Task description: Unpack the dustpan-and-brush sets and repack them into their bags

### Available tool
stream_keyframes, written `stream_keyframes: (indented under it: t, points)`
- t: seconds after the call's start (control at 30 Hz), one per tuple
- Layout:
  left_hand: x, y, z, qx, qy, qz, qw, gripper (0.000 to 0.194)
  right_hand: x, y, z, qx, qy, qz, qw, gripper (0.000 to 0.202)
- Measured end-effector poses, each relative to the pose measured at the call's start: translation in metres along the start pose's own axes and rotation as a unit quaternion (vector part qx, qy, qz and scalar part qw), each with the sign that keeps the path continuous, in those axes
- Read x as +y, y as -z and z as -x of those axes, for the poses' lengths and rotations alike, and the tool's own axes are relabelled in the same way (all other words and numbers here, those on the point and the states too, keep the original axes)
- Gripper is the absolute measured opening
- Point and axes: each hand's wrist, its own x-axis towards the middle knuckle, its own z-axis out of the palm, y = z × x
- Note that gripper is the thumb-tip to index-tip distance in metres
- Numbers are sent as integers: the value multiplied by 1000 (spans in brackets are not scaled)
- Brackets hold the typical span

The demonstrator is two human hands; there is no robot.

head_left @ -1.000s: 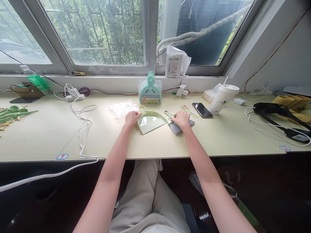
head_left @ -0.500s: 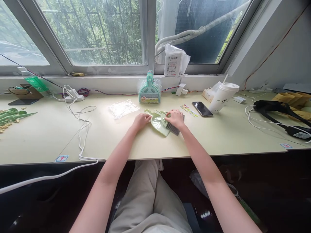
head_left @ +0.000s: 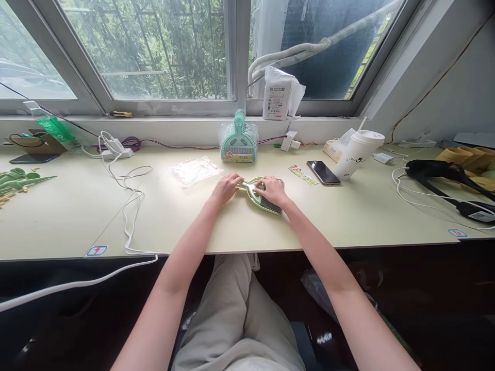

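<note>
A pale green dustpan (head_left: 250, 194) lies on the table in front of me, its handle pointing left. My left hand (head_left: 227, 188) has its fingers closed at the end of that handle. Resting within the dustpan is a small hand brush (head_left: 269, 204) with grey bristles, gripped from above by my right hand (head_left: 273, 190). My right fingers hide much of the brush body. Behind them, a wrapped turquoise dustpan and brush set (head_left: 238, 141) stands upright against the wall.
Left of the hands lies a crumpled clear plastic wrapper (head_left: 196, 171). To the right are a printed card strip (head_left: 302, 175), a phone (head_left: 323, 172) and a white cup with a straw (head_left: 358, 154). A white cable (head_left: 131, 221) runs over the table's front edge (head_left: 232, 252).
My right hand has moved the brush left onto the dustpan, so the two now line up. The dustpan has turned, its handle now pointing more to the left, under my left fingers.
</note>
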Motion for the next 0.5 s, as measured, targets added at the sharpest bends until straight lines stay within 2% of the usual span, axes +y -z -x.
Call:
stream_keyframes:
  t: [0.1,0.27,0.37,0.5]
  points:
    - [1,0,0,-11,-8,-29,999,29,0,-1,0,-5,16,-14,1000,17]
    - [4,1,2,7,-51,-82,995,32,4,-3,-2,2,38,-38,999,16]
    - [7,-1,3,-6,-72,-84,994,32,6,-4,-2,5,36,-45,998,16]
    - [10,-4,3,-26,-63,-83,994,34,5,-3,-2,1,25,-45,999,15]
